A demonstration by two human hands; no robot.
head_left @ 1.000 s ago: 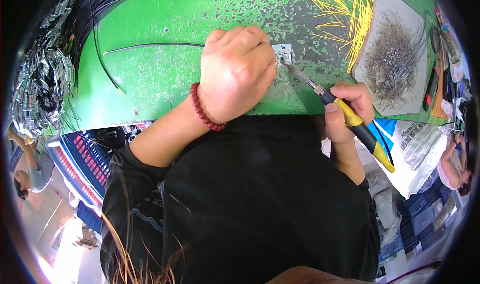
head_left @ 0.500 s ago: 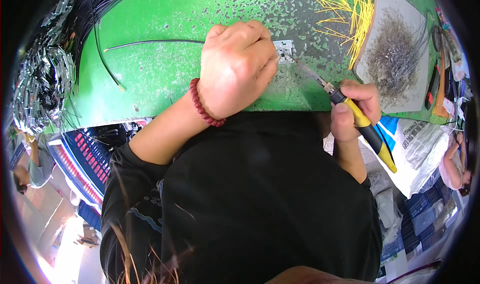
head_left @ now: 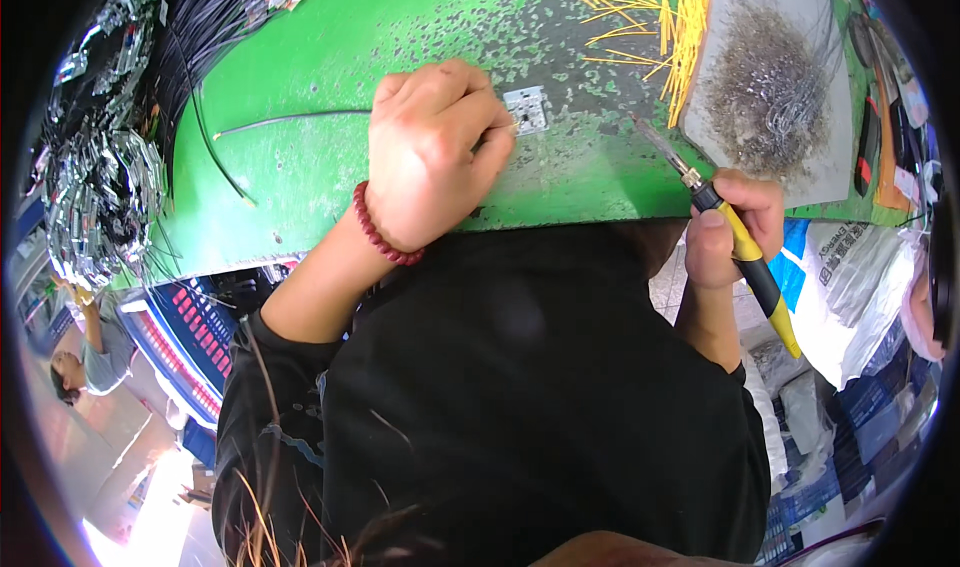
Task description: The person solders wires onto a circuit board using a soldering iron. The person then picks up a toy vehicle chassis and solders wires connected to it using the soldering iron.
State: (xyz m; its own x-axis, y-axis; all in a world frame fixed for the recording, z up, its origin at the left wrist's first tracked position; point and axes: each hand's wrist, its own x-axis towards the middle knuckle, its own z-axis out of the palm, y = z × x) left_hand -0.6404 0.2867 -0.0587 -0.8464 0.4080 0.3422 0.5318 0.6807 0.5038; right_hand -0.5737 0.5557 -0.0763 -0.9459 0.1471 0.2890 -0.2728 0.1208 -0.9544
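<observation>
My left hand (head_left: 438,152), a red bead bracelet at its wrist, is closed over a thin black cable (head_left: 290,119) that runs out to the left; its fingertips are hidden under the hand. Just right of those fingers a small, pale circuit board (head_left: 526,110) lies on the green tabletop (head_left: 330,37). My right hand (head_left: 738,225) grips a yellow-and-black soldering iron (head_left: 752,257) like a pen. The iron's tip points up and left, apart from the board.
Yellow wires (head_left: 683,47) lie at the back right, next to a grey slab (head_left: 705,97) with dark residue and solder scraps. Black cables (head_left: 205,27) and a heap of shiny metal parts (head_left: 105,187) crowd the left. Tools (head_left: 885,117) line the right edge; another person (head_left: 100,352) is at far left.
The soldering iron's tip has pulled back from the circuit board, to the right. My left hand stays closed beside the board. The whole view has shifted slightly.
</observation>
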